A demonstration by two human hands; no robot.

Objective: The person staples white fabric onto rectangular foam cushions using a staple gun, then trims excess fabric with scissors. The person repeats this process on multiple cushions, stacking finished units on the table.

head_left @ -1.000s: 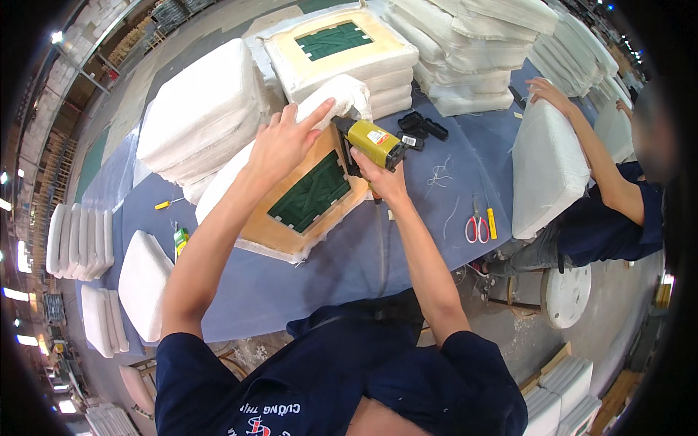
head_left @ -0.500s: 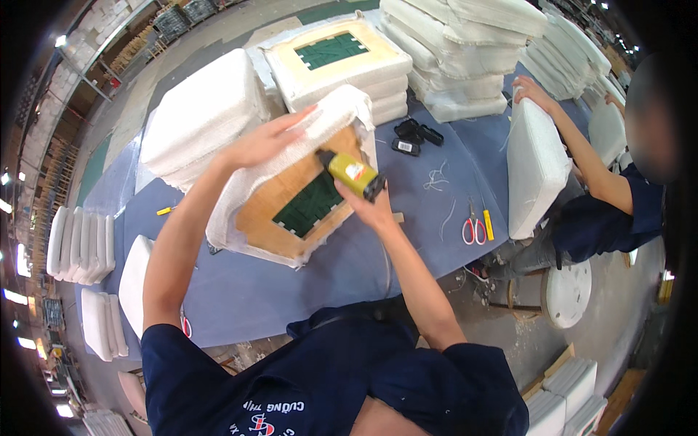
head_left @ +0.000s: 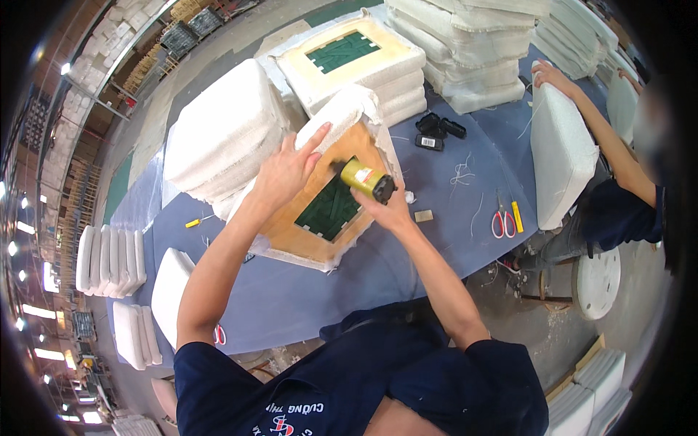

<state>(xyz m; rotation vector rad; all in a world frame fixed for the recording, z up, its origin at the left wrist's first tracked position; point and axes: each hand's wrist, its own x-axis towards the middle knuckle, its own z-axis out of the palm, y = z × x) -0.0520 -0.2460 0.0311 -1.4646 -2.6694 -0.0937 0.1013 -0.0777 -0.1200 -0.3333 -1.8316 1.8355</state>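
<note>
A seat cushion (head_left: 280, 238) lies before me with its wooden underside up, white fabric wrapped over its edges and green webbing (head_left: 329, 211) across its opening. My right hand (head_left: 387, 209) is closed around a yellow-green and black staple gun (head_left: 363, 179). The gun's dark nose is over the wood near the webbing; whether it touches is unclear. My left hand (head_left: 285, 173) rests at the cushion's far-left fabric edge, index finger stretched out and thumb apart. The finger pads are partly hidden, and no grip on the fabric shows.
White cushions (head_left: 225, 123) are stacked behind, one pile topped by a wooden-backed cushion (head_left: 291, 65). Right lie red-handled scissors (head_left: 502, 224), a yellow-handled tool (head_left: 517, 216), black cases (head_left: 430, 131) and loose thread. A co-worker's hand (head_left: 552, 76) holds an upright cushion (head_left: 556, 156).
My left hand has drawn back along the cushion edge toward me, its fingers lifting and spreading. The staple gun stays near the same spot on the wood. The whole view has shifted slightly.
</note>
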